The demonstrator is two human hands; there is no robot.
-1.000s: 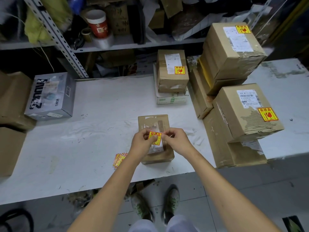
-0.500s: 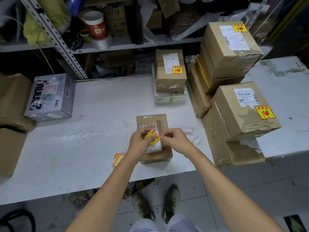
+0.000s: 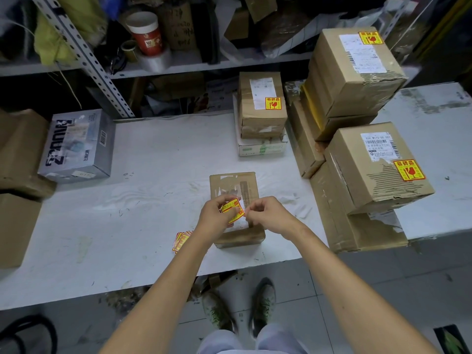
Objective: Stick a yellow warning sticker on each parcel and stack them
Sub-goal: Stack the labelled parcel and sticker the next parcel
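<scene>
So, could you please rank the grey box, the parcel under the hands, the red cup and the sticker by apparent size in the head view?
1. grey box
2. parcel
3. red cup
4. sticker
The cup stands farther back, so its real size is unsure.

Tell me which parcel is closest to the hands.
The small flat parcel lying right beneath the left hand and right hand, which pinch a yellow sticker over it. All the rest sit farther off, behind or to the sides.
</scene>
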